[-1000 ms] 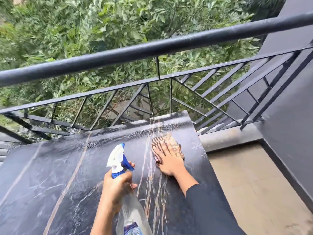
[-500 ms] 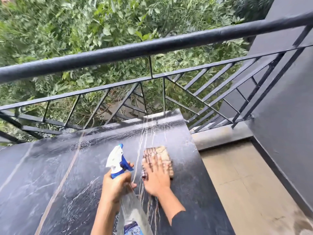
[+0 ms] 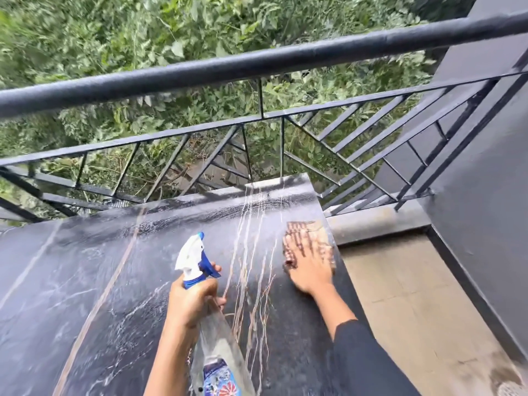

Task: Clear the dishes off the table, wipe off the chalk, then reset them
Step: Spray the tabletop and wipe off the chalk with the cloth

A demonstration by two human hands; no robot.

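Observation:
A black marble table (image 3: 85, 281) with pale veins fills the lower left; its top looks wet and streaky. My right hand (image 3: 310, 265) lies flat, fingers straight, pressing a brown patterned cloth (image 3: 307, 227) onto the table close to its right edge. My left hand (image 3: 190, 300) grips the neck of a clear spray bottle (image 3: 220, 352) with a white and blue trigger head (image 3: 194, 257), held upright over the table's middle. No dishes are in view.
A black metal railing (image 3: 257, 64) runs along the table's far side, with green foliage beyond it. A tiled balcony floor (image 3: 414, 310) lies to the right, bounded by a low ledge (image 3: 377, 224) and a dark grey wall (image 3: 480, 224).
My right hand slid the cloth left toward the bottle, then back right to the table's right edge. My left hand and the bottle stayed about where they were.

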